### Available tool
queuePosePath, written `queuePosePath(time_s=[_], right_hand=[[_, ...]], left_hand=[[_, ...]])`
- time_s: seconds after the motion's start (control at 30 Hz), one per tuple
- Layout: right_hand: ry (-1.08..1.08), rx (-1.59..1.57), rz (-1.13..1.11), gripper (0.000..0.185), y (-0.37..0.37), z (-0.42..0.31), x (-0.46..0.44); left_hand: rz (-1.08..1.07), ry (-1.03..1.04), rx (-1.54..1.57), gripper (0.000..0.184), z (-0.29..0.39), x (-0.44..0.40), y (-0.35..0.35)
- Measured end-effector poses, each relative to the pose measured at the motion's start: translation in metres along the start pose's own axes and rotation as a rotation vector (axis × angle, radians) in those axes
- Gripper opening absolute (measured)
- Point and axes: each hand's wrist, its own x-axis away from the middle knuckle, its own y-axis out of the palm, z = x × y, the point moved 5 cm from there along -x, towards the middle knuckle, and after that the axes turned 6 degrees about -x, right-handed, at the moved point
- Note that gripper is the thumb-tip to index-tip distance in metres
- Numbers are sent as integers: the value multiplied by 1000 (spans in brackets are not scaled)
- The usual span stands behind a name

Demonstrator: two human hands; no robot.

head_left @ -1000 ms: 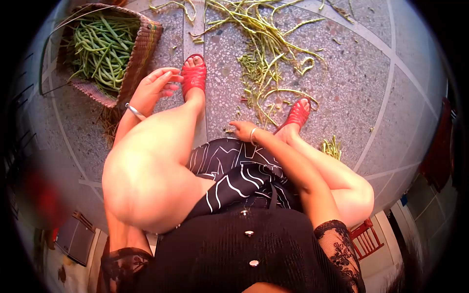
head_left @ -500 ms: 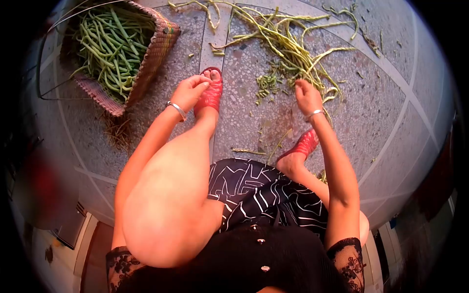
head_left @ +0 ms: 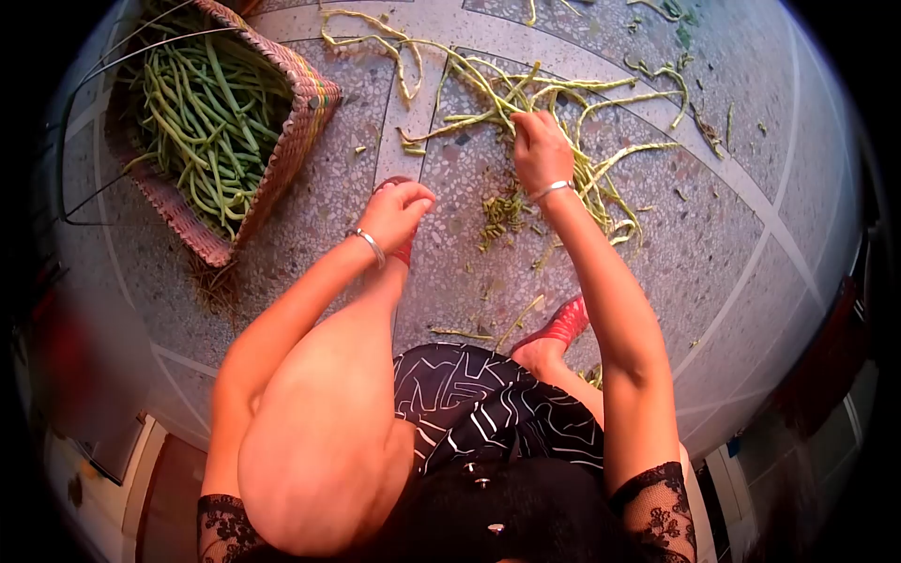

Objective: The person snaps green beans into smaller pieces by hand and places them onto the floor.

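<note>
Over the loose pile of pale green long beans [head_left: 587,174] on the floor is my right hand [head_left: 542,155]. Its fingers are bent together at the tips, closed on a long bean at the pile's left side. My left hand [head_left: 398,218] hovers above my red-sandalled foot, thumb and fingers pinched; whatever may be between them is too small to make out. Short broken bean bits [head_left: 504,214] lie in a small heap below my right hand. To the upper left, a woven basket [head_left: 298,117] holds many green long beans [head_left: 202,113].
Speckled floor tiles [head_left: 450,281] spread all around, with scattered scraps at the right. A thin wire handle [head_left: 62,159] loops out from the basket. My other red sandal [head_left: 566,322] is below the bits, beside a stray bean piece [head_left: 462,333].
My right hand has moved up and left, further onto the bean pile. My left hand has shifted slightly right and down in view. The camera view has tilted slightly.
</note>
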Motion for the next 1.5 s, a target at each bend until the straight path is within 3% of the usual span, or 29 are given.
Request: queuePosePath(time_s=[0.07,0.17,0.47,0.6,0.7,0.77,0.9,0.97,1.17,1.2,1.3,1.33,1.43,1.5], right_hand=[[-47,111,6,9,9,1,-20],[62,260,-122,13,20,3,-29],[-34,380,-126,11,40,4,-23],[-36,98,-55,11,11,-26,-15],[381,-500,-298,13,20,-17,12],[551,-807,-399,15,11,-43,29],[670,-954,-533,11,9,-70,69],[610,-897,-589,9,12,-75,88],[115,-425,-643,9,4,-98,106],[120,-397,-687,10,5,-98,109],[94,-484,-630,10,5,-91,107],[211,-504,-559,11,4,-83,102],[221,-542,-234,12,-4,-71,65],[137,-575,-141,14,-9,-81,39]], left_hand=[[-15,-18,1,17,1,4,5],[-44,-52,33,18,11,10,4],[-16,-79,98,18,1,4,10],[35,-79,352,17,9,-2,2],[45,-107,541,20,26,-8,-13],[58,-162,625,22,38,-16,-25],[9,-213,1015,37,41,-32,-30],[-6,-215,1081,39,36,-37,-28],[-63,-318,1128,30,29,-29,-15],[21,-315,1115,25,31,-26,-15],[-19,-232,1071,24,31,-22,-14],[-40,-204,1035,25,33,-19,-13],[-127,-159,915,29,50,-4,-8],[-205,-171,822,32,62,6,-6]])
